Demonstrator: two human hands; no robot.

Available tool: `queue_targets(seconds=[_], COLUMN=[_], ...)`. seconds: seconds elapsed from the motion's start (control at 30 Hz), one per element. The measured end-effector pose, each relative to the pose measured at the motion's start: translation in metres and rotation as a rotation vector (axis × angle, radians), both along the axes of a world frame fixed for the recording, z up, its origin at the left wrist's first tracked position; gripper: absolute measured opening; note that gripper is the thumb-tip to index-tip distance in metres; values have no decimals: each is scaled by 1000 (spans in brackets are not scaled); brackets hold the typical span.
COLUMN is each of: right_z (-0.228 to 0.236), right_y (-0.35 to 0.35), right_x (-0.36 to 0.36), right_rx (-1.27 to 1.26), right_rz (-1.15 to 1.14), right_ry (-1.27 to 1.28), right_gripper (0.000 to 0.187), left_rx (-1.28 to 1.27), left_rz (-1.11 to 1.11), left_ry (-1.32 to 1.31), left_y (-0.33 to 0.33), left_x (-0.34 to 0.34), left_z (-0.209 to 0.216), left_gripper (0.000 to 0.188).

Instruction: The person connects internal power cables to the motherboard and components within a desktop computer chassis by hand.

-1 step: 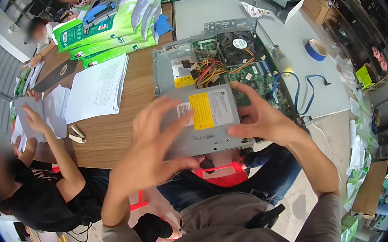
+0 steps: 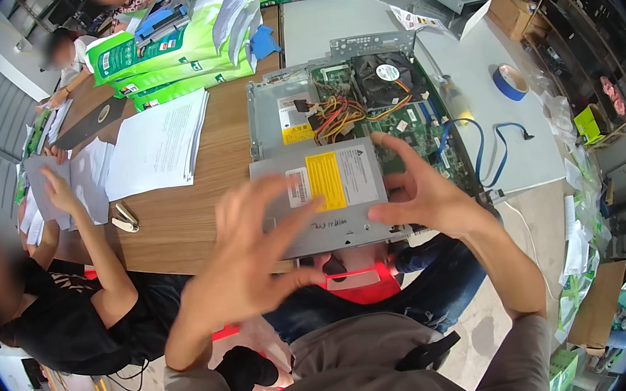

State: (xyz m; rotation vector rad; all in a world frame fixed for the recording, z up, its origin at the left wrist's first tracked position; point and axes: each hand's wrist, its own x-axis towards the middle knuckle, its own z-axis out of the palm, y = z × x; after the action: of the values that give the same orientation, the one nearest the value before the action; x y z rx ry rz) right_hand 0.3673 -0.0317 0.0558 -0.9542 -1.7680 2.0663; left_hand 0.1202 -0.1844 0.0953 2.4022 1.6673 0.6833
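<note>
A silver optical drive [image 2: 285, 225] with a yellow and white label lies in the near part of an opened desktop computer chassis [image 2: 260, 101]. My right hand [image 2: 436, 193] holds the drive's right edge, its thumb on the top face and the other fingers partly hidden beside it. Over the drive's near left corner is my left hand [image 2: 236, 262], fingers spread and smeared by motion, with nothing held. Behind the drive sit a bundle of coloured power wires [image 2: 336, 115], a black cooling fan [image 2: 383, 79] and a green circuit board [image 2: 417, 126].
Blue cables [image 2: 504, 143] and a blue tape roll [image 2: 510, 82] lie right of the chassis. Paper stacks [image 2: 160, 143], a stapler [image 2: 125, 218] and green packs [image 2: 182, 63] are to the left. A co-worker [image 2: 70, 300] handles papers there.
My left hand has shifted slightly down and toward me, uncovering more of the drive's left side. My right hand and the drive stay about where they were.
</note>
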Motion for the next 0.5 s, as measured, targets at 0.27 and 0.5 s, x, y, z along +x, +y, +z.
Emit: queue_targets(seconds=[0.27, 0.5], right_z=[-5, -8], right_y=[-3, -6], right_x=[-6, -10], right_rx=[86, 128], right_rz=[-70, -90], right_ry=[-16, 63], right_gripper=[112, 117], left_rx=[72, 198], left_rz=[470, 573], left_ry=[-91, -299], left_y=[-46, -53], left_x=[22, 32], left_z=[-31, -55], left_gripper=[49, 51])
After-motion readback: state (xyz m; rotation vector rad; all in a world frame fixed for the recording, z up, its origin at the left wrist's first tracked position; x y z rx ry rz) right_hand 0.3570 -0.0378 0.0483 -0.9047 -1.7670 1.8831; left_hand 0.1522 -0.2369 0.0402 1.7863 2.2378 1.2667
